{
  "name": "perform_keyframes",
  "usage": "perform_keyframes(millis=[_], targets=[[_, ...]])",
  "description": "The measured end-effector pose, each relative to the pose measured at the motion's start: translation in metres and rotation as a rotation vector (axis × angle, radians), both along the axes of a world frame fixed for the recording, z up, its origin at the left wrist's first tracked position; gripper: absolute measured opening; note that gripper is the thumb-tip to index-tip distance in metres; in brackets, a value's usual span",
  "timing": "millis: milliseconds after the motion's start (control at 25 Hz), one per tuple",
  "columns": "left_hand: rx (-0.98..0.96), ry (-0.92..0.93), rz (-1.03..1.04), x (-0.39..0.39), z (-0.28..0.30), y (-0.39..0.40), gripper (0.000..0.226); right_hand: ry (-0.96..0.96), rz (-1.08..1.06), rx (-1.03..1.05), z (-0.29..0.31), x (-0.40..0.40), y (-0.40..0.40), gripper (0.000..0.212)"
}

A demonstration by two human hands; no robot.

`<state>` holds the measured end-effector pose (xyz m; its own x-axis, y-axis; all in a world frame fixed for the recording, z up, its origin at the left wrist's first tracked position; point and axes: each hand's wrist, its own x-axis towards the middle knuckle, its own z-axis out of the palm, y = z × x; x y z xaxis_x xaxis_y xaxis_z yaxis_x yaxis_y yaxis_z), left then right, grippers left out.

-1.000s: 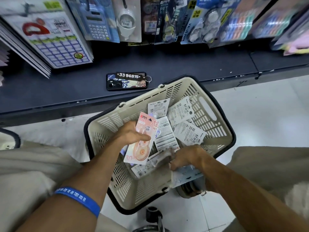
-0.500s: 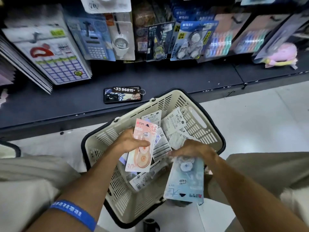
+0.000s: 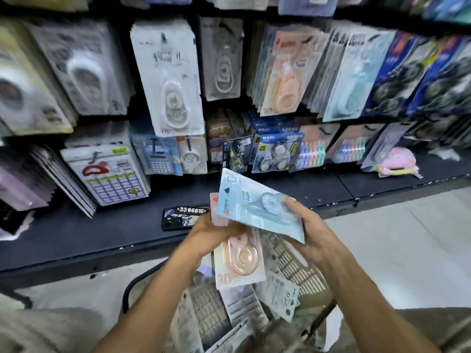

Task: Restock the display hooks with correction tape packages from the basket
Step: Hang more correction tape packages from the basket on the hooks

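Blue package point(image 3: 257, 207) in right hand point(image 3: 312, 234), above basket point(image 3: 293, 263)

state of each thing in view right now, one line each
left hand: grips the pink package
right hand: holds the blue package
pink package: lifted above the basket, face up
blue package: raised, tilted, overlapping the pink one
basket: on the floor, packages still inside
phone: lying flat on the shelf

A key tag point(image 3: 191, 210) lying on the phone point(image 3: 178, 220) reads "33 96815"; the pink package point(image 3: 239, 261) shows "30".
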<state>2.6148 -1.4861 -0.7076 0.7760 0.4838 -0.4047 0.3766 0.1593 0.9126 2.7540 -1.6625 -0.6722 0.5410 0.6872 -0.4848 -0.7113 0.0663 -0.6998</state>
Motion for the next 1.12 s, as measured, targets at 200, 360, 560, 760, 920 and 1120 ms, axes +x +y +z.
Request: perform_keyframes(millis=[200,360,560,760,920,1120], targets=[[0.082,-0.170,-0.001,0.022,0.119,0.039,0.021,-0.317,-0.236,0.305,0.114,0.040,0.011,0.053],[0.105,-0.298,-0.010,0.020,0.189,0.056,0.041,-0.332,-0.330,0.156,0.155,0.064,0.012,0.047],[0.004,-0.400,0.021,0.019,0.204,0.052,0.046,-0.245,-0.434,0.106,0.155,0.073,0.030,0.041],[-0.009,-0.471,0.057,0.030,0.216,0.049,0.038,-0.259,-0.621,0.040,0.153,0.075,0.049,0.034],[-0.018,-0.503,0.145,0.037,0.217,0.045,0.033,-0.329,-0.283,-0.385,0.156,0.067,0.049,0.069],[0.017,-0.492,0.238,0.041,0.211,0.044,0.022,-0.909,0.066,-0.317,0.165,0.030,0.044,0.063]])
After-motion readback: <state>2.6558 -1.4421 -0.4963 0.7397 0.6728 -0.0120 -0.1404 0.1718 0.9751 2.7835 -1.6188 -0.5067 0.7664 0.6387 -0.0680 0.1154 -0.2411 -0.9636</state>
